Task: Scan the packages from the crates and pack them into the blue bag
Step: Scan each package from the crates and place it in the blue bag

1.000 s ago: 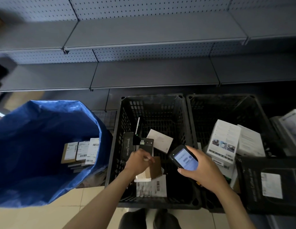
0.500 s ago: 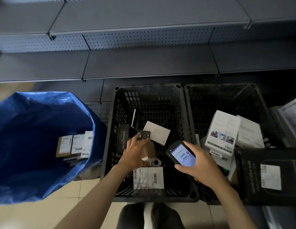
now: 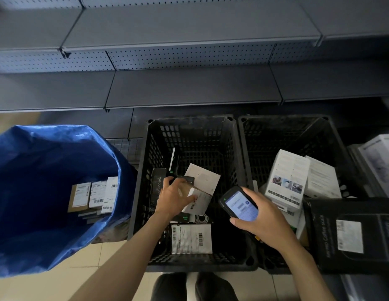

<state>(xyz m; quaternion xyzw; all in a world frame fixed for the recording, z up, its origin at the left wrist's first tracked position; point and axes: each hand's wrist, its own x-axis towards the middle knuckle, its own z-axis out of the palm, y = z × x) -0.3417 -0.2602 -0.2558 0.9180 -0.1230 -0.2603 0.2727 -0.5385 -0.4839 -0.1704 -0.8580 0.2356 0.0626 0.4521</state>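
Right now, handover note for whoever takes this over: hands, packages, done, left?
Left hand grips a small labelled box inside the left crate. Right hand holds the scanner, screen lit.
Done: three labelled packages sit in the blue bag.
Left: scan and bag the held box, the flat labelled package, the rest of that crate, and the white boxes in the right crate.

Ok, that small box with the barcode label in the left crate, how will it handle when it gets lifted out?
The small box should feel stiff, since its cardboard edges look square and uncrushed. It is probably light: the left hand grips it alone, with just the fingers. With flat sides it is unlikely to roll, though it could tip off the uneven pile below it.
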